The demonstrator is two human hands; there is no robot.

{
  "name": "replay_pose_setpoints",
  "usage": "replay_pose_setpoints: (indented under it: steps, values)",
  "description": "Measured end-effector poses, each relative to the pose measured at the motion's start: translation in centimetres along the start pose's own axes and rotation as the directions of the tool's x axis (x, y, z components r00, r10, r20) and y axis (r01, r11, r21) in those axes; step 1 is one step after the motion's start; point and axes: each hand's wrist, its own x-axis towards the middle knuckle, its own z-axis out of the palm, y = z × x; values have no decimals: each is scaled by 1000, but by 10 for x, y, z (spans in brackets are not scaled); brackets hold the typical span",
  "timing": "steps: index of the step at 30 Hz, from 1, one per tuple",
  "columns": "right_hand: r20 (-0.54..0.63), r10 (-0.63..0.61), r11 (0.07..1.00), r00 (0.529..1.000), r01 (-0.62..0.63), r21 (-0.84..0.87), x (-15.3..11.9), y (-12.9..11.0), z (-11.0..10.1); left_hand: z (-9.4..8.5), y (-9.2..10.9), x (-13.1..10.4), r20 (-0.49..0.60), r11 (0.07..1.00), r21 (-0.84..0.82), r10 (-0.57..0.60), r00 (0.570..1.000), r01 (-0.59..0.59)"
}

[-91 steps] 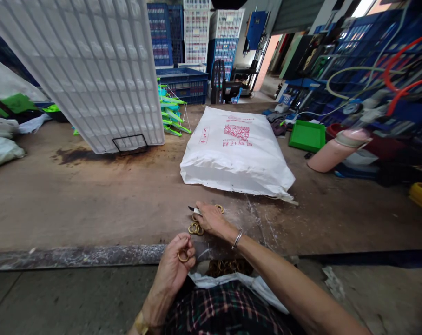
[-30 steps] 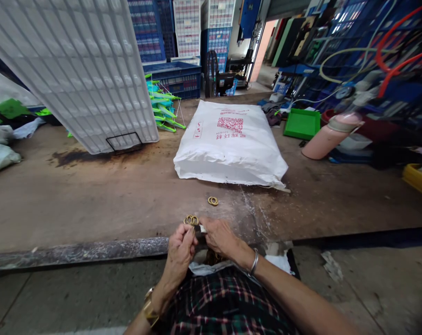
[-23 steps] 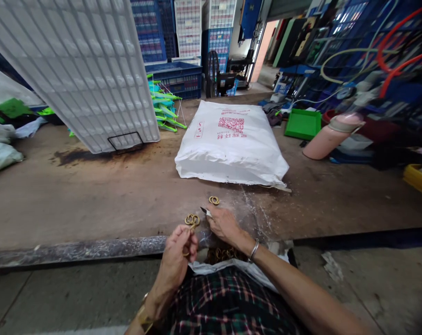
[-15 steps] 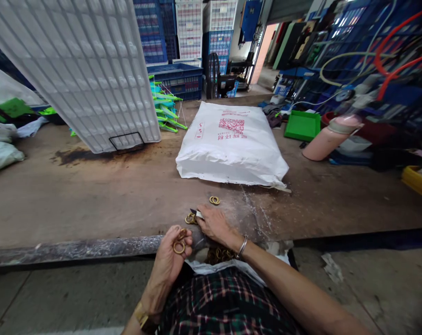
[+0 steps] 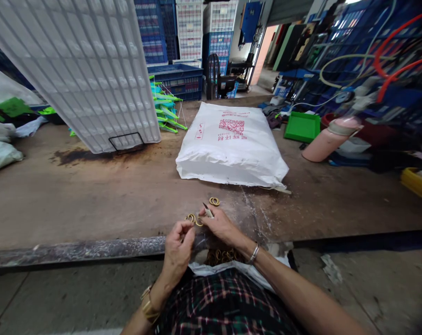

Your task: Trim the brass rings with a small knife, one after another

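Observation:
My left hand (image 5: 179, 246) is closed just above the table's front edge, fingertips beside gold rings (image 5: 190, 217) lying on the wood; its fingers mostly hide the rings it holds. Across from it, my right hand (image 5: 220, 227) grips a small knife (image 5: 207, 211) with a pale handle, its dark tip pointing up and left. A single gold ring (image 5: 199, 222) is at the right fingertips; I cannot tell whether they pinch it. Two overlapping gold rings (image 5: 214, 201) lie farther back. Many more rings (image 5: 222, 255) fill a pale bag or cloth at my lap, below the edge.
A large white printed sack (image 5: 232, 144) lies on the table (image 5: 92, 195) in front. To the left stands a tall ribbed white panel (image 5: 102, 70), with green and blue plastic parts (image 5: 167, 109) behind. A green tray (image 5: 302, 125) and a pink bottle (image 5: 320, 142) are at right.
My left hand has risen toward the rings on the table and turned, covering the rings that showed in it. My right hand has shifted slightly right, the knife tip now tilting upward.

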Motion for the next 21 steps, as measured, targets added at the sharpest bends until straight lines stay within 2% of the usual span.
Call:
replay_pose_setpoints:
  steps: [2,3,5,7,11,14,18,21]
  values:
    - [67,114,977,991,-124,174,-7,-3,0,3,-4,1,62,961,210,172,983,-182]
    - [111,162,953,980,-185,242,-10,-5,1,3,-6,2,116,931,272,220,969,-244]
    - [184,220,899,958,-272,343,-16,-9,1,4,-10,3,192,893,330,253,948,-305]
    - [205,225,868,952,-292,403,-19,-12,1,6,-11,4,208,891,340,241,948,-301]
    - [151,170,886,974,-218,409,-19,-8,4,9,-3,3,155,957,245,116,981,-152]
    - [71,127,946,989,-143,291,-16,-2,6,10,3,1,137,991,131,-37,990,19]
    - [34,93,983,995,-98,156,-14,-1,6,9,3,-3,198,965,-26,-250,948,260]
    - [57,76,988,995,-83,130,-14,-5,6,8,1,-5,236,940,-126,-282,930,317]
